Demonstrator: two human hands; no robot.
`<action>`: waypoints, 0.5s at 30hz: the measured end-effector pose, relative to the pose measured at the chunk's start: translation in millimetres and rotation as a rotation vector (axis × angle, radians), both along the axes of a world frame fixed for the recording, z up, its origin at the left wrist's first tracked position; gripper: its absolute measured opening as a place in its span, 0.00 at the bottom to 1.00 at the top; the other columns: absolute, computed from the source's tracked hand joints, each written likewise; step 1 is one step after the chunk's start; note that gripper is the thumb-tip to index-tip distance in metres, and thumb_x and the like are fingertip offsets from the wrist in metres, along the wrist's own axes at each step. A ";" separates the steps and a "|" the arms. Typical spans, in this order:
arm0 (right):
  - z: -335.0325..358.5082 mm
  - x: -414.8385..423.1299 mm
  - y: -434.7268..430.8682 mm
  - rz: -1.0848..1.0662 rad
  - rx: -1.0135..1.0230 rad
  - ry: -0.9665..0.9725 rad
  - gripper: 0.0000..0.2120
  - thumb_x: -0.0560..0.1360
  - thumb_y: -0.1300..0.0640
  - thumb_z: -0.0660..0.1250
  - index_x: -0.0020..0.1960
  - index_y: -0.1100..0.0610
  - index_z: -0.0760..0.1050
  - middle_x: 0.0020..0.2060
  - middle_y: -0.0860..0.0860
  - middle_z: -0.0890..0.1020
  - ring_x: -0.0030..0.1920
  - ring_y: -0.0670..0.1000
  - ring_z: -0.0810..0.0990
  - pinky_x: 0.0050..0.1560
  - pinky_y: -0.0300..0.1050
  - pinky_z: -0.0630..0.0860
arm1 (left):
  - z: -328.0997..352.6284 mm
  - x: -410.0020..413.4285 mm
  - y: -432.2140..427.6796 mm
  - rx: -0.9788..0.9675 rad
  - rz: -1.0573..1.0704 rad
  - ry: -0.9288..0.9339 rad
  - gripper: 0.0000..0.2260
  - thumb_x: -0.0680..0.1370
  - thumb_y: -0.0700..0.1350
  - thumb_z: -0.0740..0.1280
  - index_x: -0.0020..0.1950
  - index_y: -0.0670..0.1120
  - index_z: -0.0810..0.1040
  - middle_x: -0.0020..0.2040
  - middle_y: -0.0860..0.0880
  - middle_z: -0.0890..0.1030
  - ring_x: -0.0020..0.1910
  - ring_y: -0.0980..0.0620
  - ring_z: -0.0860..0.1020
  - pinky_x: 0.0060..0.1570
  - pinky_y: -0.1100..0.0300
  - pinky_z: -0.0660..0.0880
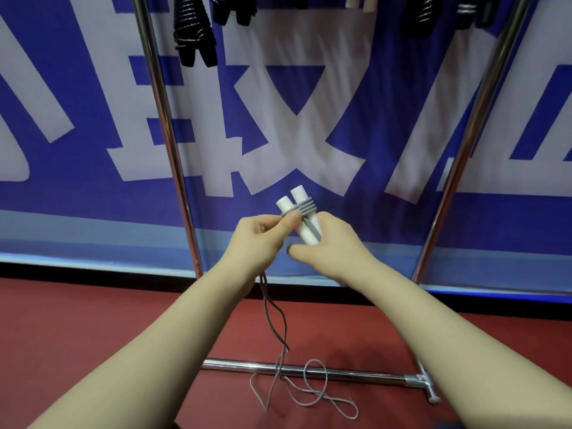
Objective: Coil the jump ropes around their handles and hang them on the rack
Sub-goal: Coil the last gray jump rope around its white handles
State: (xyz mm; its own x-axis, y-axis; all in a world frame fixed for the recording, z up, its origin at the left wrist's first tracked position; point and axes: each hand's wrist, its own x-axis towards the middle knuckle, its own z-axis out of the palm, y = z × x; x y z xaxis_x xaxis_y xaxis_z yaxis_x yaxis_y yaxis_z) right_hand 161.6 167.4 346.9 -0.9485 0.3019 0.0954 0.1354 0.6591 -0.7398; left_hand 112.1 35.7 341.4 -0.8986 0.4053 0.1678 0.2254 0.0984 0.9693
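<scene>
Both forearms reach forward at chest height, and the hands meet in front of the rack. The right hand (pixel 332 247) grips the lower ends of the two white handles (pixel 297 209), its fingers wrapped behind them and its thumb stretched out to the left beneath them. The handles lie side by side, touching, tilted up and to the left, and their top ends stick out above both hands. The left hand (pixel 263 239) has its fingers curled and pinches the grey rope (pixel 307 207), with the thumb pressing it against the handles. A few turns of the rope bind the two handles together just below their tops, and one strand runs down along the handles toward the right hand.

From under the left hand the loose rope hangs down in two strands to the red floor (pixel 93 329), where it lies in slack loops over and in front of the base bar of the rack (pixel 340 373). The two chrome uprights of the rack rise on either side of the hands. At the top edge hang black coiled jump ropes (pixel 195 35), well above the hands. Behind the rack hangs a blue banner (pixel 77 193) with large white characters.
</scene>
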 end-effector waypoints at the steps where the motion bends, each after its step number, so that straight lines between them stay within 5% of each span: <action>1: -0.9 3.9 3.3 0.104 -0.167 -0.016 0.10 0.71 0.57 0.72 0.46 0.53 0.71 0.38 0.49 0.79 0.34 0.48 0.79 0.37 0.47 0.79 | 0.7 -0.7 -3.1 0.001 -0.019 0.005 0.14 0.79 0.54 0.67 0.38 0.50 0.84 0.25 0.54 0.60 0.24 0.56 0.57 0.26 0.64 0.56; 4: 0.9 12.0 12.1 0.315 -0.536 0.007 0.13 0.74 0.64 0.72 0.56 0.54 0.74 0.42 0.54 0.85 0.41 0.54 0.85 0.51 0.59 0.81 | 0.8 -0.7 -6.1 0.033 -0.070 0.027 0.19 0.79 0.55 0.65 0.28 0.55 0.80 0.28 0.51 0.59 0.27 0.54 0.55 0.29 0.60 0.54; 6: 4.8 15.7 11.4 0.384 -0.710 -0.041 0.15 0.77 0.62 0.68 0.61 0.54 0.70 0.39 0.59 0.84 0.34 0.59 0.83 0.36 0.55 0.82 | 2.1 -1.2 -4.9 0.070 -0.070 0.041 0.18 0.78 0.55 0.65 0.28 0.55 0.80 0.28 0.50 0.59 0.27 0.54 0.56 0.29 0.58 0.54; 9: 8.2 17.8 11.4 0.392 -0.733 -0.071 0.14 0.79 0.58 0.66 0.62 0.55 0.67 0.28 0.55 0.74 0.18 0.50 0.67 0.21 0.37 0.66 | 6.9 -2.2 -4.3 0.110 -0.072 0.027 0.17 0.76 0.57 0.66 0.29 0.55 0.79 0.27 0.51 0.60 0.27 0.54 0.56 0.27 0.61 0.55; 12: 13.2 16.4 13.6 0.394 -0.773 -0.011 0.11 0.79 0.57 0.66 0.60 0.54 0.69 0.25 0.50 0.67 0.17 0.46 0.60 0.19 0.34 0.58 | 8.8 -4.8 -6.0 0.139 -0.101 0.023 0.09 0.73 0.57 0.67 0.40 0.54 0.82 0.24 0.52 0.66 0.24 0.56 0.59 0.24 0.66 0.58; 15: 15.0 15.2 20.9 0.356 -0.816 0.027 0.10 0.79 0.59 0.65 0.59 0.55 0.68 0.24 0.50 0.66 0.17 0.45 0.58 0.19 0.33 0.56 | 5.2 -7.5 -7.1 0.107 -0.212 -0.018 0.12 0.74 0.52 0.68 0.55 0.49 0.78 0.28 0.47 0.76 0.23 0.54 0.59 0.24 0.65 0.58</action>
